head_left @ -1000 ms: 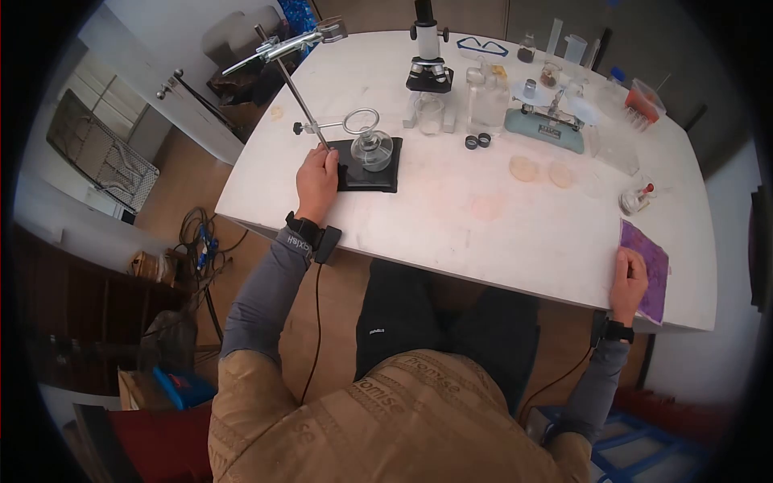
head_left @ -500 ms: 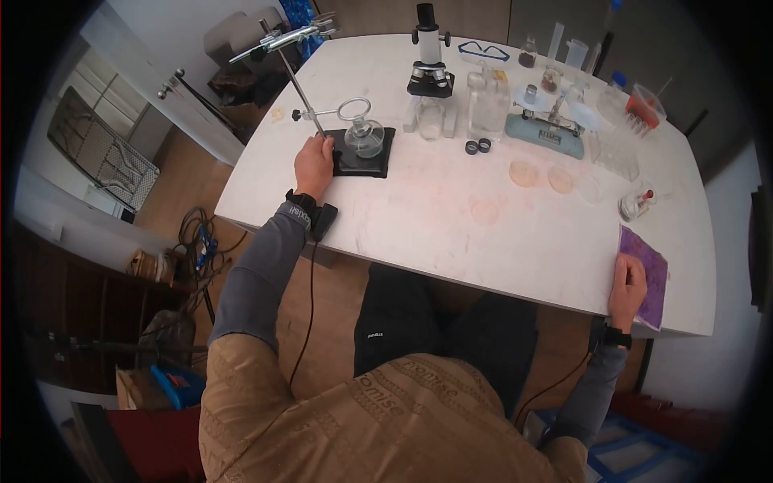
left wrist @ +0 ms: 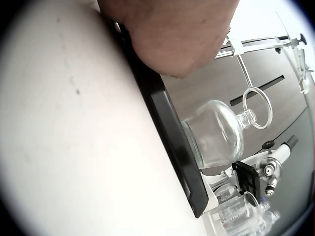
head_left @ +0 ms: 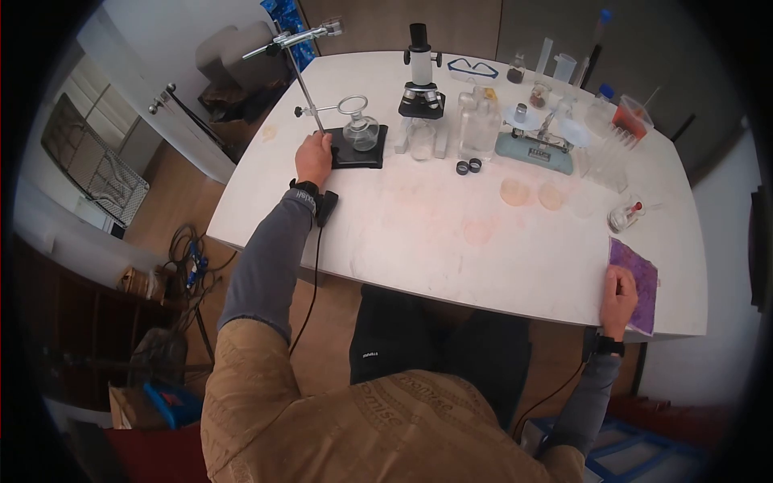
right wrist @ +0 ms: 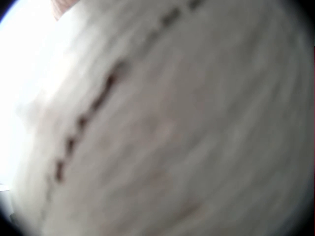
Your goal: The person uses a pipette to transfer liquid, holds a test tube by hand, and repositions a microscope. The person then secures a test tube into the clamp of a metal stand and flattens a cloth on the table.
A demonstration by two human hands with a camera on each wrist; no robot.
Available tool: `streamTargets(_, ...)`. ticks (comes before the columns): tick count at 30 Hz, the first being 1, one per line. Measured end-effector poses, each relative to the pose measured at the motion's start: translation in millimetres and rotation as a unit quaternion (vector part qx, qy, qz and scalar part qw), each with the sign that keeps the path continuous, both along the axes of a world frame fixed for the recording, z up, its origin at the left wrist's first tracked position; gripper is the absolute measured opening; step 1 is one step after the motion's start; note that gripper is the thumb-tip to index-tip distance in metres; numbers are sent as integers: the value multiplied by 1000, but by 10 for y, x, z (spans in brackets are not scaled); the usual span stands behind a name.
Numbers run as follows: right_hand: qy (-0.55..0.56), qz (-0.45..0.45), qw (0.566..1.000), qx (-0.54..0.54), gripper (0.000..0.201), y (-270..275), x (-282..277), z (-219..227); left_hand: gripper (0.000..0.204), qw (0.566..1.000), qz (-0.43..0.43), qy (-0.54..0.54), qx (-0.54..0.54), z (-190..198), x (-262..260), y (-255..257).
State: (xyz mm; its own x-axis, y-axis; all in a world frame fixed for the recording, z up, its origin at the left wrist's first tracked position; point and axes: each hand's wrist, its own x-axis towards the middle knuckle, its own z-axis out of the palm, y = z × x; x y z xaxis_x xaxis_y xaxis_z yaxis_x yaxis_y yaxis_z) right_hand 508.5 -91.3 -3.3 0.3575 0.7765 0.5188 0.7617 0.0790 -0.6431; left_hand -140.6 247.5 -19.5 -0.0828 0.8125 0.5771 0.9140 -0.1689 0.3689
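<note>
My left hand grips the metal stand at the foot of its rod, by the left side of the black base. A clear round glass vessel stands on that base, near the stand's ring. In the left wrist view, part of my hand covers one end of the base; the vessel is beyond it. My right hand, loosely curled, rests on the left edge of a purple sheet. The right wrist view shows mostly a blurred pale surface.
A microscope, a clear bottle and a teal balance stand along the back. Two black caps, shallow round dishes and a small glass lamp lie nearer. Safety glasses are behind.
The stand, with the glass vessel on its base, has shifted away from the table's front edge along with my left hand. My right hand stays at the purple sheet. The head view has tilted slightly.
</note>
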Motion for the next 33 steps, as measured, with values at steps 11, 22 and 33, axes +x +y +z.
streamTargets(11, 8, 4, 1000, 5, 14, 5, -23, 2, 33, 1000, -18, 12, 15, -24, 20, 406)
streamTargets(22, 16, 3, 1000, 18, 15, -2, -58, 38, 37, 1000, -21, 20, -11, -16, -2, 612)
streamTargets(33, 43, 1, 998, 34, 9, -26, -117, 98, 59, 1000, -17, -19, -14, -8, -175, 363)
